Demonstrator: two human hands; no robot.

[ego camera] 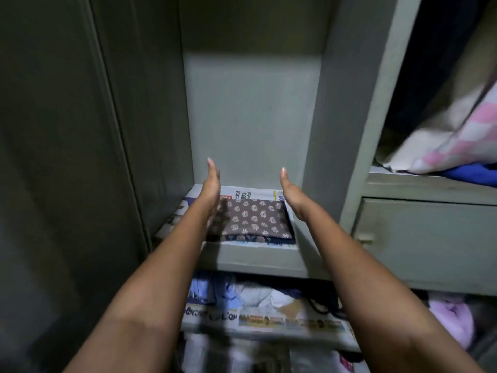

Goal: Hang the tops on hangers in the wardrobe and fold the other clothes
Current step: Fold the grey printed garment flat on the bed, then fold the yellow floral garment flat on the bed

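Folded printed cloth (pixel 251 220), frame centre, on newspaper-lined shelf (pixel 258 258); left hand (pixel 211 188) and right hand (pixel 291 196) flank it, fingers straight, holding nothing, seemingly squaring it.

Newspaper (pixel 251 194) lining the shelf, closed drawer (pixel 427 238) (right side), pink checked pillow (pixel 457 141)

Two bare forearms, no sleeves showing

left hand (pixel 211 181) and right hand (pixel 289 191) both ringless; no watch or bangles; short plain nails

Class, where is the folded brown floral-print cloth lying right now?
In the head view, the folded brown floral-print cloth lies centre frame on the newspaper-lined wardrobe shelf, between the open left hand and right hand.
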